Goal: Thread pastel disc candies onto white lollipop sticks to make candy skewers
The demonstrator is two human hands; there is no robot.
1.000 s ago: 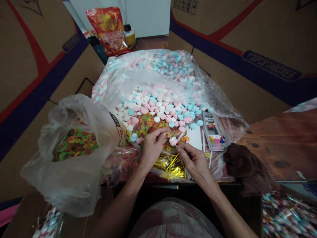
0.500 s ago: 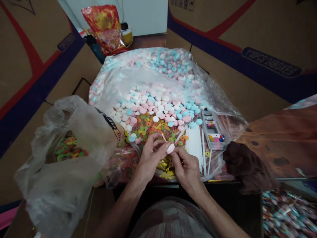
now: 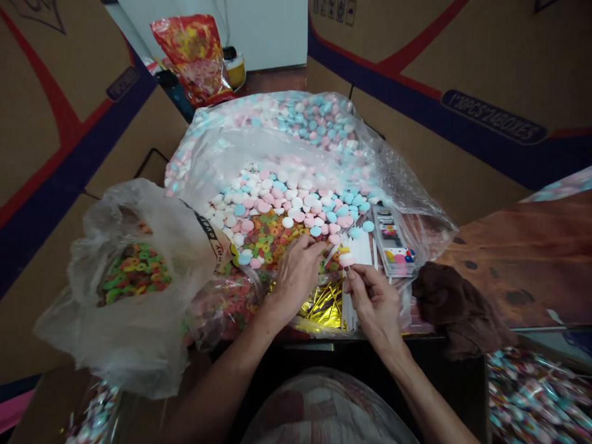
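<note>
My right hand pinches a pink-and-white marshmallow between thumb and fingertips, above a stack of white paper sticks. A bit of yellow shows at the marshmallow's upper edge. My left hand reaches over a heap of small coloured ring candies, its fingers stretched forward and the tips partly hidden. A pale stick lies close by its fingertips; I cannot tell whether they touch. Gold twist ties lie between my hands.
Behind the rings, pink, white and blue marshmallows spill from a large clear bag. At left stands another plastic bag of rings. A clear case and brown cloth lie right. Cardboard boxes flank the table.
My left hand has let go of the marshmallow and moved forward over the rings. My right hand has shifted right with the marshmallow, uncovering more gold twist ties.
</note>
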